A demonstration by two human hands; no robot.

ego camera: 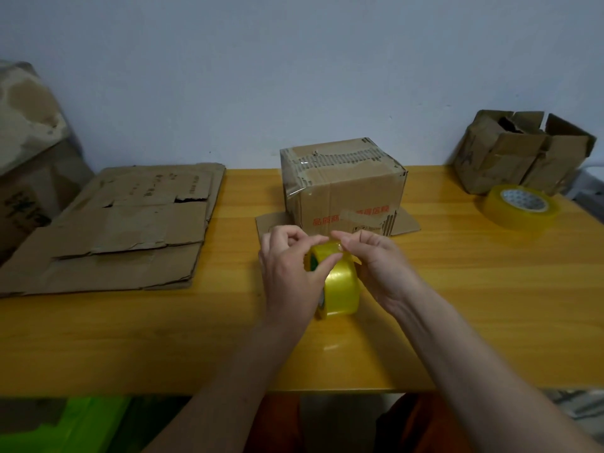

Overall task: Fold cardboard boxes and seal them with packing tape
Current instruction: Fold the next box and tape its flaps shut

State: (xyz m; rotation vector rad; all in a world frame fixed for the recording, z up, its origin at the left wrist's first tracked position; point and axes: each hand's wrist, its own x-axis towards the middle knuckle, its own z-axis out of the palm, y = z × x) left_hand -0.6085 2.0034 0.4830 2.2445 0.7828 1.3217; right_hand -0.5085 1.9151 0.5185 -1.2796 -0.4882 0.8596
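A folded cardboard box [343, 181] with red print stands in the middle of the yellow table [474, 305], clear tape across its top and front, its bottom flaps spread flat on the table. Just in front of it I hold a yellow roll of packing tape [340, 286] upright above the table. My left hand [291, 273] grips the roll from the left, thumb on its outer face. My right hand [376, 259] holds it from the right, and its fingertips pinch at the tape on top of the roll.
A stack of flattened cardboard [124, 230] lies on the table's left part. A second tape roll [519, 206] lies flat at the right, with worn open boxes [519, 152] behind it. More cardboard [29, 152] leans at the far left. A wall stands close behind the table.
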